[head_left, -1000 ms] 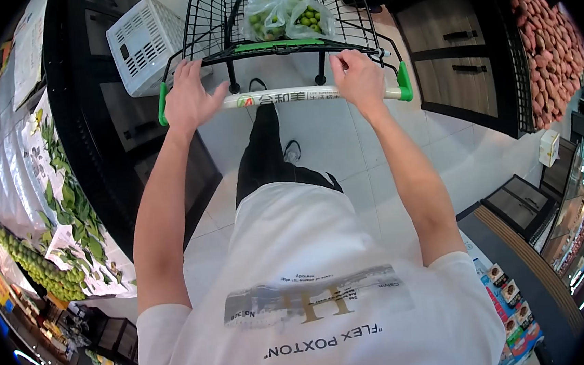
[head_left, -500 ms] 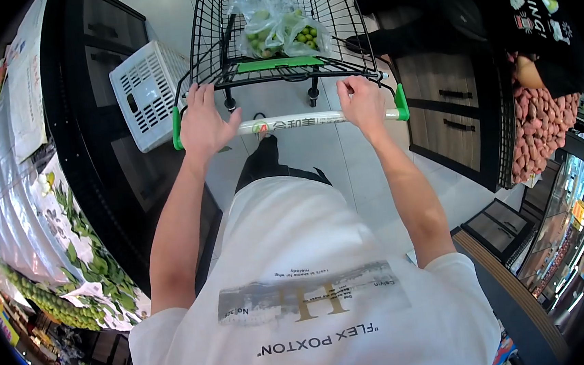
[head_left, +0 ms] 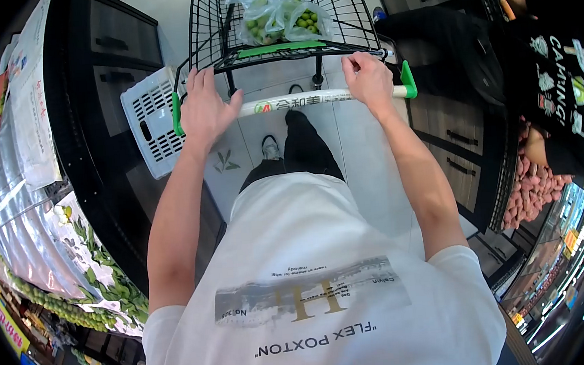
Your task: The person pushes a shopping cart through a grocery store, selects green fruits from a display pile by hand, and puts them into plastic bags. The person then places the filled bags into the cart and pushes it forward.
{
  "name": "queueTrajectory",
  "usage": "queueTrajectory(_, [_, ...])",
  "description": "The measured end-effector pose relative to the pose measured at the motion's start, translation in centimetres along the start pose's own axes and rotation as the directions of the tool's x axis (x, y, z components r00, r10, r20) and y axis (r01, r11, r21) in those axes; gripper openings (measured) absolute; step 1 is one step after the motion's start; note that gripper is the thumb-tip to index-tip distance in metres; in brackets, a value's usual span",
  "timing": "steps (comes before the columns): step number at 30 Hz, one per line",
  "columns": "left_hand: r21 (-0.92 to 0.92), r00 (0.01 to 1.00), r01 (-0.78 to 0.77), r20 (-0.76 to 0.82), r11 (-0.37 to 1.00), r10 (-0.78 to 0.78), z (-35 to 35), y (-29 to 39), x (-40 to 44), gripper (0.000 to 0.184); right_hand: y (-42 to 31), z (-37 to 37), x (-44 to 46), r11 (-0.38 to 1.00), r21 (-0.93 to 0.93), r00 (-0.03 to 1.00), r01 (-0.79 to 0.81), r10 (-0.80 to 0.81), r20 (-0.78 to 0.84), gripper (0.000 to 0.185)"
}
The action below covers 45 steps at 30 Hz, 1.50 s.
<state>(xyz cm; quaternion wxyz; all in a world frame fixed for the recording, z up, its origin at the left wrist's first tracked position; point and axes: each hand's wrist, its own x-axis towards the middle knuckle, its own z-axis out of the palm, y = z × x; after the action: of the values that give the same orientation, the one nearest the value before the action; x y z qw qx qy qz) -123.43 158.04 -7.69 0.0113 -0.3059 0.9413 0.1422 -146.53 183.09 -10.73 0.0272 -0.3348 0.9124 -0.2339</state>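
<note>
- Two hands are on the cart in the head view, the only view: my left hand (head_left: 207,110) and my right hand (head_left: 370,80).
- To push well, I think both hands should press the same amount on the white bar (head_left: 299,101), so the cart (head_left: 281,48) rolls straight. A soft, slow push looks best, with the shoe (head_left: 271,146) on my foot well behind the wheels.
- The white crate (head_left: 153,121) is just beside the cart on my left, so I think I should take care not to bump it.
- My left fingers are long and a bit apart, and my thumb sticks out wide. The palm lies over the left end of the bar. I can't tell if the fingertips touch the wires.
- My right fingers are curled in, narrow, around the right end of the bar. I can't see how tight they squeeze.
- The cart is right in front of me. In it sit see-through bags (head_left: 258,10) with round green fruit (head_left: 307,21). Neither of my hands touches the bags.
- On my right is a person in a black shirt (head_left: 557,59). One of their hands (head_left: 536,149) is by the pink-brown roots (head_left: 536,187). That hand is well apart from mine.
</note>
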Motion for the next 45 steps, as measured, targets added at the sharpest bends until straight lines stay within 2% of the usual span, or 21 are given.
queueTrajectory(9, [-0.003,0.984,0.179,0.023,0.984,-0.179,-2.4,-0.5,11.1,0.079,-0.3,2.2,14.4,0.989,0.069,0.987,0.133,-0.138,0.076,0.023])
queueTrajectory(11, [-0.003,0.972,0.232,0.027,0.973,-0.232,-2.9,-0.6,13.6,0.08,-0.4,2.6,17.7,0.989,0.08,0.974,0.124,-0.137,0.18,0.023])
queueTrajectory(13, [-0.014,0.965,0.259,0.046,0.966,-0.259,-3.1,-1.3,16.1,0.08,-1.0,2.8,20.7,0.981,0.118,0.968,0.152,-0.172,0.182,0.024])
queueTrajectory(15, [-0.017,0.956,0.293,0.03,0.956,-0.293,-3.4,-2.0,18.6,0.079,-1.4,3.5,24.0,0.985,0.115,0.955,0.128,-0.153,0.253,0.025])
queueTrajectory(23, [-0.026,0.944,0.33,0.014,0.944,-0.329,-4.1,-5.0,26.2,0.076,-3.0,6.6,33.5,0.969,0.107,0.928,0.221,-0.242,0.282,0.026])
queueTrajectory(25, [-0.029,0.941,0.339,-0.001,0.94,-0.339,-4.6,-5.8,28.3,0.076,-3.6,7.6,36.0,0.959,0.106,0.929,0.262,-0.28,0.24,0.023])
queueTrajectory(30, [-0.028,0.937,0.347,-0.033,0.937,-0.348,-5.2,-8.8,33.4,0.076,-5.7,9.5,42.0,0.963,0.096,0.917,0.251,-0.268,0.296,0.025])
queueTrajectory(36, [-0.031,0.925,0.378,-0.022,0.925,-0.379,-7.6,-13.6,41.4,0.077,-10.0,12.4,50.8,0.935,0.166,0.913,0.314,-0.345,0.219,0.022])
queueTrajectory(41, [-0.069,0.939,0.336,-0.054,0.939,-0.34,-9.1,-16.9,47.2,0.08,-12.6,14.3,57.6,0.926,0.174,0.92,0.334,-0.361,0.154,0.019])
queueTrajectory(45, [-0.099,0.939,0.33,-0.061,0.939,-0.337,-10.5,-18.5,51.5,0.083,-14.2,15.8,62.8,0.935,0.152,0.914,0.32,-0.347,0.208,0.017])
